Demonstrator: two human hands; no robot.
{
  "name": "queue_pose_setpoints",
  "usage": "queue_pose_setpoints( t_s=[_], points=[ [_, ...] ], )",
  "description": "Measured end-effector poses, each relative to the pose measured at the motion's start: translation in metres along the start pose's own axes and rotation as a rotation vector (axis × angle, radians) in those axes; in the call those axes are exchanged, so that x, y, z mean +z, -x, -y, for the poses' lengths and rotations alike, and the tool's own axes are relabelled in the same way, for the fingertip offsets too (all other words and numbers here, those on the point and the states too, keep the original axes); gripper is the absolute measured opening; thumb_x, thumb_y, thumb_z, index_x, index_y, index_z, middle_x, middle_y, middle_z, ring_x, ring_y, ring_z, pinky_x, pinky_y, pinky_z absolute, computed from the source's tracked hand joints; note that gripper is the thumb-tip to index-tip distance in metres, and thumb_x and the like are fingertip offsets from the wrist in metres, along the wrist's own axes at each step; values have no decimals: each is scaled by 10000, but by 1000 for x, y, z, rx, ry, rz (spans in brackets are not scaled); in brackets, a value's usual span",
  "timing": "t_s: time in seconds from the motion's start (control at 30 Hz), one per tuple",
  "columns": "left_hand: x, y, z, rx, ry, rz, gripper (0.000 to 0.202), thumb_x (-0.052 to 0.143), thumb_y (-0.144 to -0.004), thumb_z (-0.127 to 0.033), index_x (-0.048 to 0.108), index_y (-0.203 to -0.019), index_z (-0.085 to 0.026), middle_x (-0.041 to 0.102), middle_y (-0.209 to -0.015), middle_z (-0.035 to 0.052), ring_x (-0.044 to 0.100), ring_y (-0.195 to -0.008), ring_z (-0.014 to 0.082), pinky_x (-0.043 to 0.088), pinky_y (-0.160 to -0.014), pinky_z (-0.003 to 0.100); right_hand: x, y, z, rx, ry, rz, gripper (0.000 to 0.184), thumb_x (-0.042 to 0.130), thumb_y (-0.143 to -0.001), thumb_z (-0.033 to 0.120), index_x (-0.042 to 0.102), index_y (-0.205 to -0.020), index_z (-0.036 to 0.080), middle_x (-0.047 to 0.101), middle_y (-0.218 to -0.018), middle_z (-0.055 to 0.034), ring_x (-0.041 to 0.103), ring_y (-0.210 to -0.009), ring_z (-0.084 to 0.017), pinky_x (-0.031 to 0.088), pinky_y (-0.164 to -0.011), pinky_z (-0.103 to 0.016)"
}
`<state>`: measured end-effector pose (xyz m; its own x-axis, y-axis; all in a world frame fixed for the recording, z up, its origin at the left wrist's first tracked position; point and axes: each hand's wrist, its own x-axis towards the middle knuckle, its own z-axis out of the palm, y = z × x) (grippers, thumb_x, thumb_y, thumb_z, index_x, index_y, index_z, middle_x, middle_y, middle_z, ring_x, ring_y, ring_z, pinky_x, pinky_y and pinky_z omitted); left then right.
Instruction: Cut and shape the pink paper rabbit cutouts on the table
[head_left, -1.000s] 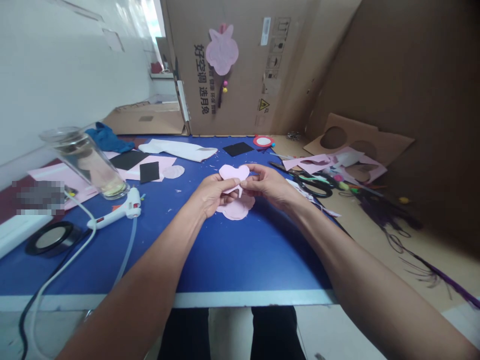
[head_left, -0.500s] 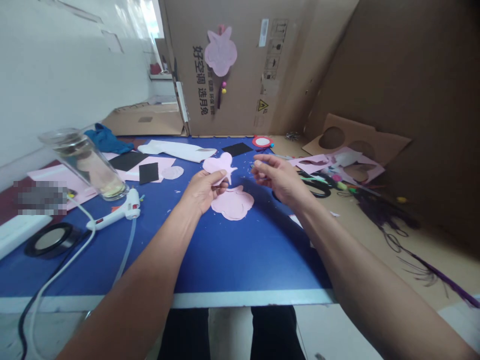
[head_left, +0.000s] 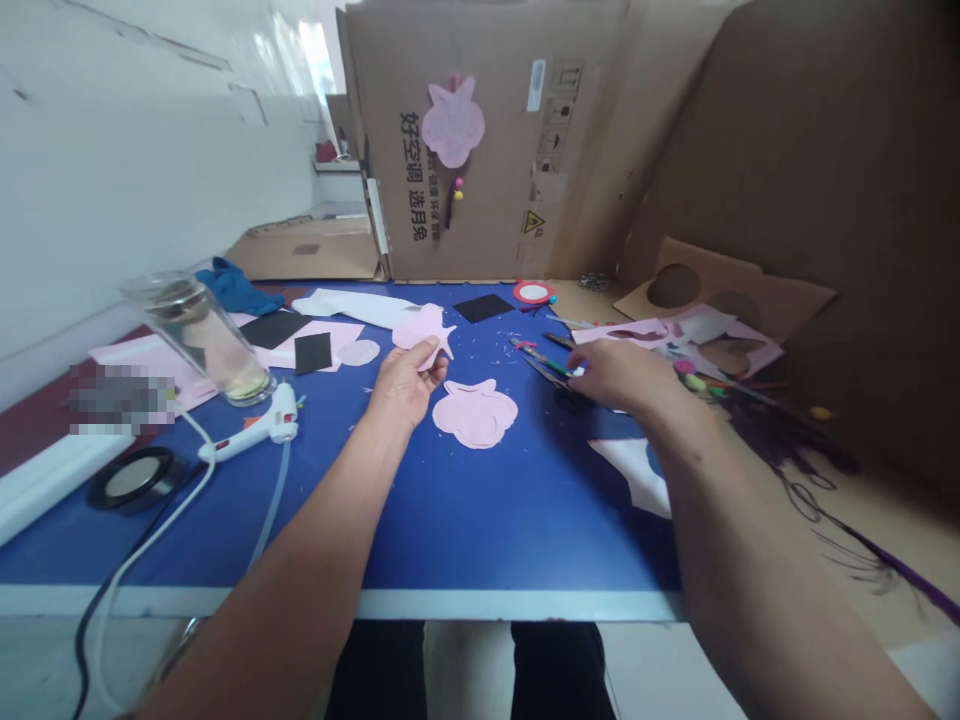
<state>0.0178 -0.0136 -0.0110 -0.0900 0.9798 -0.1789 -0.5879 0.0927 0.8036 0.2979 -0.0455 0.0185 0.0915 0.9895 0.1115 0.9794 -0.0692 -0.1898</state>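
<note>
My left hand (head_left: 405, 380) is closed, pinching a pink paper cutout (head_left: 420, 328) with pointed ends by its lower edge, above the table. Just below and right of it, a larger pink paper cutout (head_left: 475, 415) with scalloped edges lies flat. My right hand (head_left: 619, 375) is low over the right side of the table, fingers pointing down and largely hidden, so its grip is unclear. By its fingertips lie black-handled scissors (head_left: 570, 398), a slim green stick-like tool (head_left: 553, 366) and another dark pointed tip (head_left: 559, 341).
A white glue gun (head_left: 262, 425), black tape roll (head_left: 135, 478) and tilted glass (head_left: 221, 345) stand left. Black paper squares (head_left: 313, 353) lie behind them. Pink paper scraps (head_left: 739, 350) and holed cardboard (head_left: 690, 275) are right. A finished-looking pink cutout (head_left: 453, 125) hangs on the cardboard wall (head_left: 510, 240).
My right hand has moved right and down, away from the left hand, to the tools. My left hand still holds the cutout, slightly farther left. The view has shifted a little.
</note>
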Motion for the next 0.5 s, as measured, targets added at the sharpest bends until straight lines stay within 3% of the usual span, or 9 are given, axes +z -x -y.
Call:
queue_pose_setpoints(
  t_s=[0.1, 0.27, 0.37, 0.5],
  points=[
    [-2, 0, 0, 2, 23, 6, 116, 818, -780, -115, 710, -793, -157, 715, -711, 31, 654, -610, 107, 535, -583, 197, 5, 3, 1, -17, 120, 120, 326, 748, -776, 195, 815, -1088, 258, 739, -1190, -168, 690, -1045, -400, 490, -760, -451],
    [-3, 2, -2, -4, 44, 26, 87, 799, -792, -114, 716, -789, -139, 716, -717, 35, 654, -619, 98, 534, -602, 192, 11, 5, 13, -56, 159, 181, 514, 708, -770, 164, 769, -1270, 268, 755, -1179, -172, 702, -1084, -408, 491, -771, -445],
    [-4, 3, -2, 4, 50, 47, 106, 822, -773, -127, 721, -807, -135, 734, -752, 42, 657, -625, 96, 539, -601, 189, 14, 6, 24, -40, 117, 168, 559, 703, -771, 229, 736, -1328, 267, 764, -1162, -177, 706, -1081, -415, 499, -780, -450],
    [-3, 3, -3, -6, 73, 40, 94, 805, -789, -120, 728, -842, -130, 752, -792, 51, 653, -624, 89, 537, -595, 180, 18, 0, 29, -44, -75, 186, 494, 680, -759, 249, 782, -1242, 236, 774, -1057, -156, 716, -959, -356, 482, -733, -397]
  ],
)
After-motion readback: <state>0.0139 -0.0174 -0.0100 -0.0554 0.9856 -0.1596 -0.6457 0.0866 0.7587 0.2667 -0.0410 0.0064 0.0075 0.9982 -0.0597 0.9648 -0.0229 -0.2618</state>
